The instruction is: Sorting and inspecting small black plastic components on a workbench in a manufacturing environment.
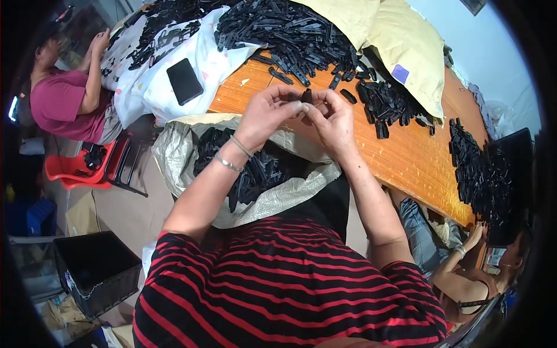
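Note:
My left hand [271, 110] and my right hand [329, 113] meet above the table's near edge, fingers pinched together. Between their fingertips is a small black plastic piece [307, 95], gripped from both sides; most of it is covered by the fingers. Right below my hands, an open white woven sack [174, 152] sits in front of me, with many long black plastic pieces [261, 174] inside. Just beyond my fingers, a large heap of similar black pieces [284, 35] covers the wooden table [394, 159]. A few loose ones lie close to my right hand.
A black phone [184, 81] rests on white patterned cloth [142, 95] at left. Yellowish sacks [406, 52] lie at the back. One co-worker [64, 104] sits far left, another [470, 278] at lower right. A red chair [78, 168] and black crate [98, 272] stand left.

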The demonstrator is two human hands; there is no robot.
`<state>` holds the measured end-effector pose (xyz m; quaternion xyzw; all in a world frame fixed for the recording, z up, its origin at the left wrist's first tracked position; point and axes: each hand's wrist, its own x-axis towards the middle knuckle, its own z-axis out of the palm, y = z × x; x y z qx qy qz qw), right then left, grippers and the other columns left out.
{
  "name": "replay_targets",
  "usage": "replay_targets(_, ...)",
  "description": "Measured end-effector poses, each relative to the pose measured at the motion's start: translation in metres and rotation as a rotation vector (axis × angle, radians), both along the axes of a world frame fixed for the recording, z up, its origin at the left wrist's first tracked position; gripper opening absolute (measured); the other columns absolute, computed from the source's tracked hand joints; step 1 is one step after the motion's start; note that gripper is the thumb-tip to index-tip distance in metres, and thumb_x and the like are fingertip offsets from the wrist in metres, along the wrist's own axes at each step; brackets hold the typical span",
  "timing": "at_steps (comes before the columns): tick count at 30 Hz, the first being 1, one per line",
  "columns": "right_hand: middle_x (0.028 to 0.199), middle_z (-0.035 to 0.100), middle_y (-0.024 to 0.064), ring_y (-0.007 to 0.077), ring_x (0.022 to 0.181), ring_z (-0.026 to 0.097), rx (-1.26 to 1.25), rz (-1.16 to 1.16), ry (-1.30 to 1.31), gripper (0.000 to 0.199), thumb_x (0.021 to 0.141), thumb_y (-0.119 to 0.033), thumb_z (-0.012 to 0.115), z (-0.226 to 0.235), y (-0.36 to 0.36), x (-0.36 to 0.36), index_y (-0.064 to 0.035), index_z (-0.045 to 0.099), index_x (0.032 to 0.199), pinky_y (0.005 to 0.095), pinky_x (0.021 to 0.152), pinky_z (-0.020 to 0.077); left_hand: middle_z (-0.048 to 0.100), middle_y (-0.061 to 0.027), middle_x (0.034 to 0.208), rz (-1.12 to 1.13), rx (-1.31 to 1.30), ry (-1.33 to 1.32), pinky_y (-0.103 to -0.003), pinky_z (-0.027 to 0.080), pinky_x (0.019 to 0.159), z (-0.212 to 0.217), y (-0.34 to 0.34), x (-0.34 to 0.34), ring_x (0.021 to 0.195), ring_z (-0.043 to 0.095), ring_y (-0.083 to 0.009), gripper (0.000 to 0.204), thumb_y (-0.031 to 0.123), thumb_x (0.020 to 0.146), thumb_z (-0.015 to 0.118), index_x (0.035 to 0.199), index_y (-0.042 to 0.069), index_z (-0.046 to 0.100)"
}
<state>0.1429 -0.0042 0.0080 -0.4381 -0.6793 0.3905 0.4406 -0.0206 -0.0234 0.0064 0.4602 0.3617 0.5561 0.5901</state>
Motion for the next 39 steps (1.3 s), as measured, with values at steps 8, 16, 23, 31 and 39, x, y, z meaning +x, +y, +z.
replay_targets(8,0.083,0.066,0.0053,0.0095,0.068,0.064,-0.14,0.102,0.152,0.02,0.089,-0.001,0.063,0.014,-0.008,0.003,0.004,0.062,0.108,0.022,0.062,0.0533,0.065,-0.0062,0.104,0.141,0.041,-0.077,-0.021,0.05,0.079,-0.004,-0.012,-0.005,0.087,0.061,-0.0088,0.03,0.002,0.091,0.058,0.121,-0.001,0.058)
replay_targets(16,0.088,0.059,0.0089,0.0118,0.065,0.063,0.364,0.076,-0.218,0.02,0.082,0.003,0.067,0.022,-0.006,-0.001,0.0006,0.065,0.102,0.0227,0.057,0.0503,0.063,-0.0072,0.108,0.157,0.09,0.029,-0.021,0.051,0.08,0.004,-0.017,-0.005,0.088,0.061,-0.008,0.033,0.0,0.093,0.054,0.126,-0.003,0.055)
replay_targets(23,0.084,0.061,0.0094,0.0141,0.064,0.061,0.49,0.076,-0.296,0.023,0.079,0.003,0.07,0.023,-0.005,-0.003,-0.0001,0.066,0.101,0.0248,0.056,0.0498,0.062,-0.0058,0.106,0.172,0.119,0.077,-0.021,0.05,0.082,0.005,-0.021,-0.006,0.089,0.06,-0.0078,0.036,0.001,0.093,0.054,0.129,-0.003,0.052)
replay_targets(31,0.088,0.061,0.0107,0.0178,0.071,0.064,0.56,0.051,-0.3,0.027,0.076,0.002,0.072,0.027,-0.016,-0.01,-0.002,0.066,0.101,0.0265,0.064,0.0549,0.06,-0.0082,0.112,0.284,0.327,0.165,-0.023,0.05,0.083,0.012,-0.031,0.007,0.095,0.06,-0.0106,0.052,-0.004,0.086,0.063,0.135,-0.001,0.044)
replay_targets(39,0.089,0.064,0.0086,0.0152,0.073,0.063,0.283,0.05,-0.171,0.033,0.075,-0.005,0.076,0.018,-0.016,-0.008,0.001,0.061,0.104,0.0291,0.067,0.0538,0.063,-0.0076,0.106,0.364,0.425,0.472,-0.024,0.051,0.081,0.019,-0.037,0.004,0.088,0.062,-0.0106,0.048,-0.003,0.083,0.066,0.129,0.0,0.051)
